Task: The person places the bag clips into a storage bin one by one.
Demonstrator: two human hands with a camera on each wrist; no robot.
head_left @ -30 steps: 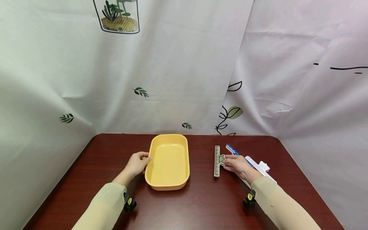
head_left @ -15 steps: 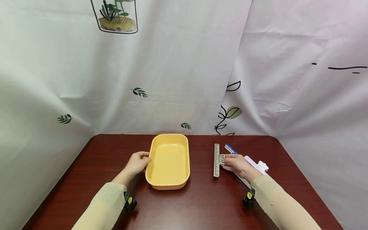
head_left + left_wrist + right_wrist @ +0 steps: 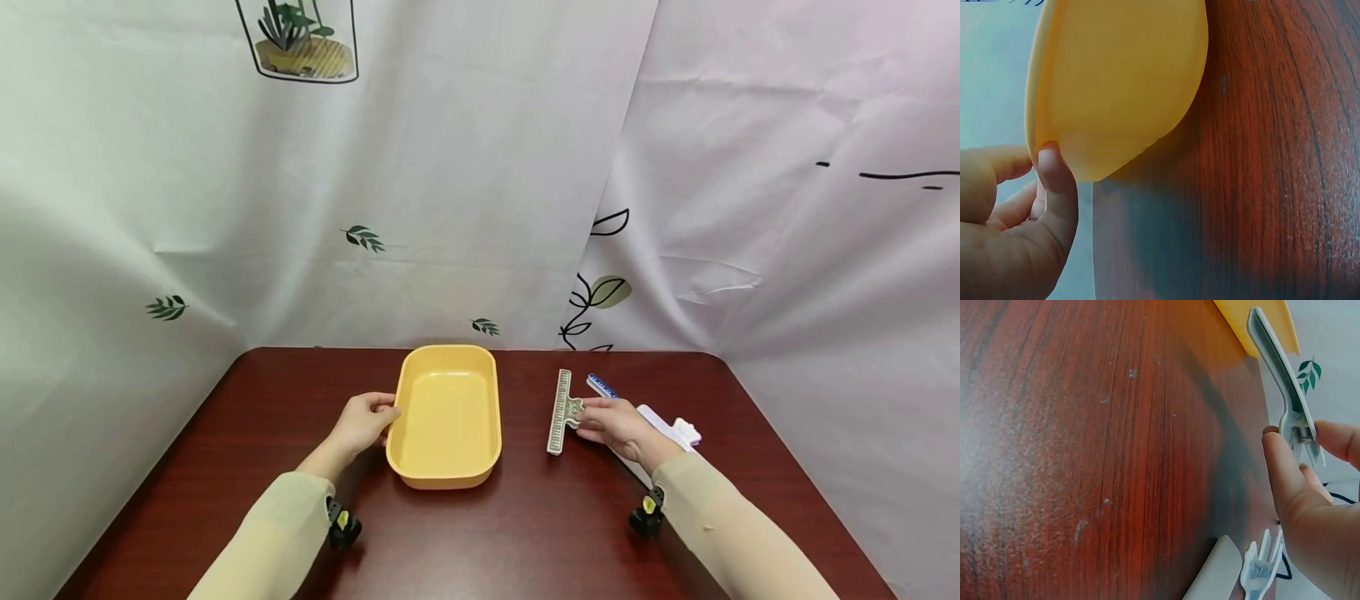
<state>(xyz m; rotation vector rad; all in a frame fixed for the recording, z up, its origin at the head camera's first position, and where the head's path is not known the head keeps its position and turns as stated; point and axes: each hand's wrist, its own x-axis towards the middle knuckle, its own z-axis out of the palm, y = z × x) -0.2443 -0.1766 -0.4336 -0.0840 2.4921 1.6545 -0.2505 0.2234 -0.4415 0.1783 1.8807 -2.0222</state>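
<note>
In the head view a yellow rectangular tray (image 3: pixel 447 425) stands left of the table's middle. My left hand (image 3: pixel 362 427) grips its left wall, thumb (image 3: pixel 1054 165) inside and fingers outside. To the right, my right hand (image 3: pixel 621 429) pinches the handle tab of a grey-green ruler clip (image 3: pixel 558 415) between thumb and fingers. Its long marked edge points away from me, slightly slanted. The right wrist view shows this clip (image 3: pixel 1282 369) from the end, raised above the table, with its spring between the two plates.
A blue ruler clip (image 3: pixel 602 387) lies behind my right hand, partly covered by it. A white ruler clip (image 3: pixel 664 425) lies beside it on the right. The dark red wooden table (image 3: pixel 480 542) meets printed fabric (image 3: pixel 450 167) at its back.
The tray has shifted slightly right together with my left hand. My right hand has brought the grey-green ruler clip a little left, and its near end has swung left.
</note>
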